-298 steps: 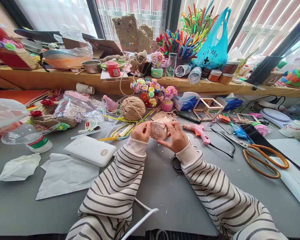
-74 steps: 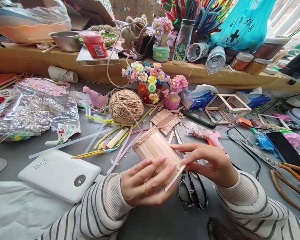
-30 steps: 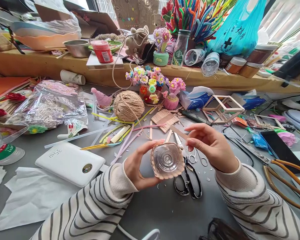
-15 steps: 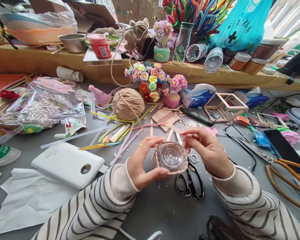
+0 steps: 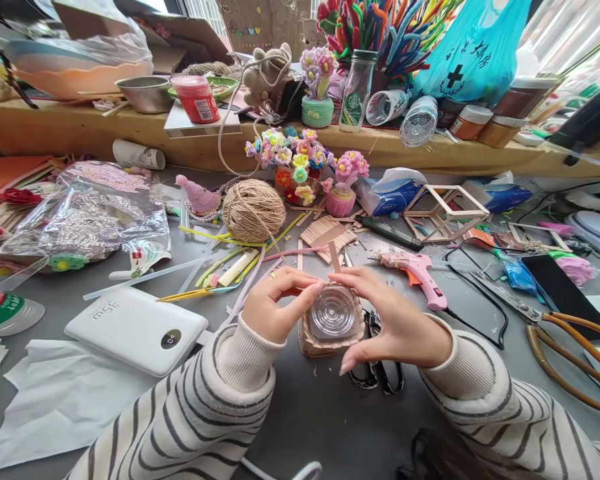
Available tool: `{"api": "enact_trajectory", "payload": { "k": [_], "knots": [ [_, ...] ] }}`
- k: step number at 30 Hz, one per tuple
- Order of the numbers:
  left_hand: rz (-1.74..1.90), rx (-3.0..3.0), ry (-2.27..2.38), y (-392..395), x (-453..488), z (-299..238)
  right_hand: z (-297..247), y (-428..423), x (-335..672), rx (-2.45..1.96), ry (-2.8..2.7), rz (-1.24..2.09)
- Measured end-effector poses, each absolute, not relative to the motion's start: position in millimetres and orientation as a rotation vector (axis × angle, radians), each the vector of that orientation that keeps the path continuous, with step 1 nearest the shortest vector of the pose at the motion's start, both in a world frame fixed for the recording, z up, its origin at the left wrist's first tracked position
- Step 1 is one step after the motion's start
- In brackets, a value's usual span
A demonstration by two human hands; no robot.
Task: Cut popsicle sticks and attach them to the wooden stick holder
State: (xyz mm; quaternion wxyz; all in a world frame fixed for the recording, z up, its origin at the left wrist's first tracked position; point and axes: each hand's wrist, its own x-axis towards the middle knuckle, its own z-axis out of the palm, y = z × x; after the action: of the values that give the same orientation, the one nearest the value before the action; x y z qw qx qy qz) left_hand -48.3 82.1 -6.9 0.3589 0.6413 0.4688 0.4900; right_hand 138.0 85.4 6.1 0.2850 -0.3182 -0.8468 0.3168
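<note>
Upside down between my hands is a clear plastic cup [image 5: 332, 312], its ringed base facing up and its sides wrapped in light wooden strips. My left hand [image 5: 276, 301] is closed at the cup's far left edge, thumb and forefinger pressed together there; what lies between them is too small to make out. Across the far edge and right side stretches my right hand [image 5: 387, 317], fingers on the rim, thumb spread low beside the cup. Black-handled scissors [image 5: 391, 379] lie partly hidden under it. A pink glue gun [image 5: 420, 270] rests to the right.
Beyond the cup sit a twine ball [image 5: 254, 210], a panel of wooden sticks [image 5: 327, 237] and a stick frame [image 5: 445, 212]. A white power bank [image 5: 135, 327] is at left. Large orange-handled shears [image 5: 535, 333] lie at right. A crowded shelf [image 5: 190, 143] runs along the back.
My right hand has come left from beside the cup onto its far rim, uncovering the glue gun. My left hand's thumb has moved from the near side up to the far left edge.
</note>
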Motion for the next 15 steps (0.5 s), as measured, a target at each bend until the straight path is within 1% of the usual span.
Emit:
{"api": "enact_trajectory", "payload": {
  "k": [4, 8, 11, 15],
  "knots": [
    [1.318, 1.634, 1.245, 83, -49, -9, 4, 85, 135, -0.853, -2.273, 0.811],
    [1.375, 1.464, 1.298, 83, -56, -8, 5, 84, 135, -0.868, -2.27, 0.821],
    [1.445, 1.35, 1.376, 81, -65, 1, 6, 85, 136, -0.88, -2.276, 0.834],
    [1.626, 1.261, 1.527, 76, -92, 22, 7, 85, 137, -0.87, -2.291, 0.861]
  ]
}}
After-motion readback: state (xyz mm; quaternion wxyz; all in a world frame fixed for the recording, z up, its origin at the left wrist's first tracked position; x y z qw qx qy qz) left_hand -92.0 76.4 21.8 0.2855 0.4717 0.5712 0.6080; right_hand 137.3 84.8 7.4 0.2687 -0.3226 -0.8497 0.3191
